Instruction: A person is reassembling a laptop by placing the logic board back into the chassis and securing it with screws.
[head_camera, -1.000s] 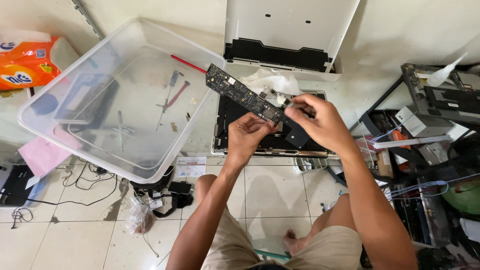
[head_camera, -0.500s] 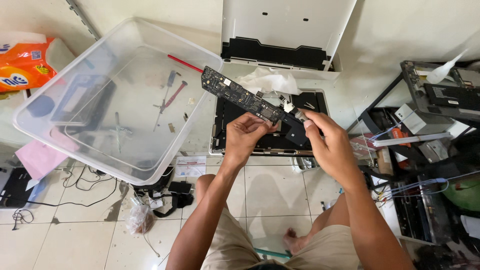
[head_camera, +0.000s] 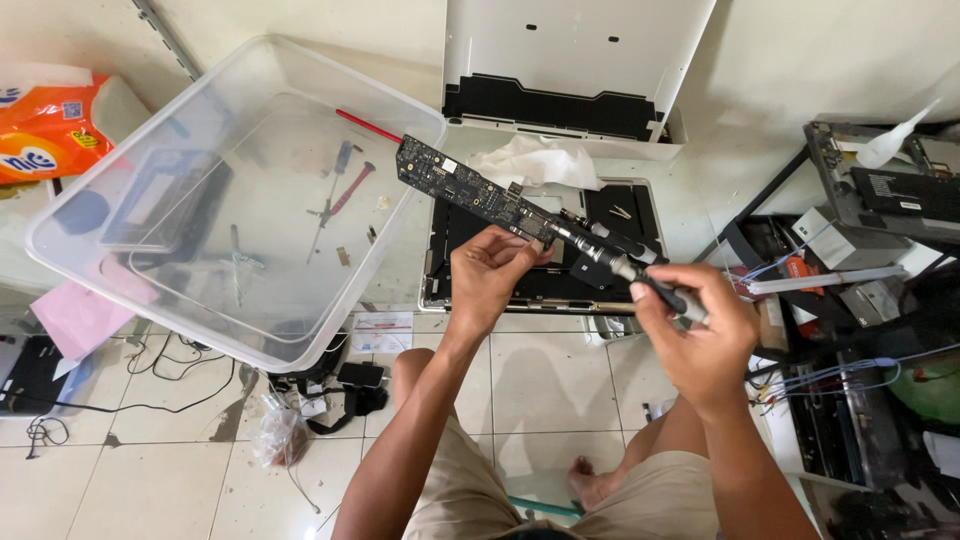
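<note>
While half a second ago the right hand (head_camera: 700, 335) still cupped the near end of the circuit board (head_camera: 475, 190), it has now drawn back toward the body and is closed around the handle of a slim metal screwdriver (head_camera: 615, 262). The driver's tip meets the board's lower right end, so the work appears to have passed from gripping and positioning the part to working a fastener on it.

The left hand (head_camera: 490, 275) is clamped on the same end, thumb and fingers pinching the board from beneath and holding it in the air above the opened laptop base (head_camera: 445, 245), well clear of the glass table.

The board is long and narrow. Its long axis runs diagonally, from the pinched lower right end up to a free upper left end, which points toward the corner of the clear plastic tub (head_camera: 240, 210). The screwdriver lies nearly along the same line, its handle trailing down to the right.

Inside the tub lie a red-handled tool (head_camera: 350, 188) and small loose parts. A crumpled white cloth (head_camera: 525, 160) sits just beyond the board, and behind it the laptop's pale lid (head_camera: 580, 50) stands propped open. An orange packet (head_camera: 50, 130) rests at far left, with dismantled electronics (head_camera: 880, 190) stacked at right.
</note>
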